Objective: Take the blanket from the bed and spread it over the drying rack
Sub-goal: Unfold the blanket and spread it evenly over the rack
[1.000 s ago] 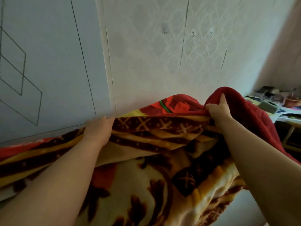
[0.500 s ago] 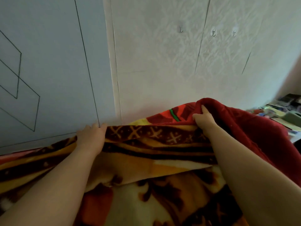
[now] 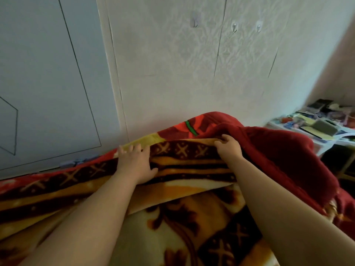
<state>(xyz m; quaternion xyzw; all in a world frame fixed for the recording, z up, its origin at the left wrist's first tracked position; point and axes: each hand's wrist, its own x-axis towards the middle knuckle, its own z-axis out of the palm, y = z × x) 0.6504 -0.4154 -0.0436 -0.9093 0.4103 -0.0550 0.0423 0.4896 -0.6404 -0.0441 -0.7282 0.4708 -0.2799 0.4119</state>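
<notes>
A thick fleece blanket [image 3: 188, 175], patterned in brown, orange and cream with a dark red edge, hangs over a support close to the wall and fills the lower half of the head view. My left hand [image 3: 134, 162] lies flat on its top fold, fingers spread over the far edge. About a hand's width to the right, my right hand [image 3: 229, 148] grips the fold where the red part bunches up. The drying rack is hidden beneath the blanket; only a small bluish-grey piece [image 3: 76, 161] shows at the far edge.
A pale patterned wall [image 3: 172, 83] stands directly behind the blanket, with three small hooks [image 3: 234, 27] high up. A grey panel [image 3: 48, 73] covers the wall on the left. At the right is a white table [image 3: 317, 129] cluttered with papers and small items.
My left hand has flattened onto the top fold, fingers now spread. My right hand has shifted left along the fold towards it, and the raised red part has sunk lower.
</notes>
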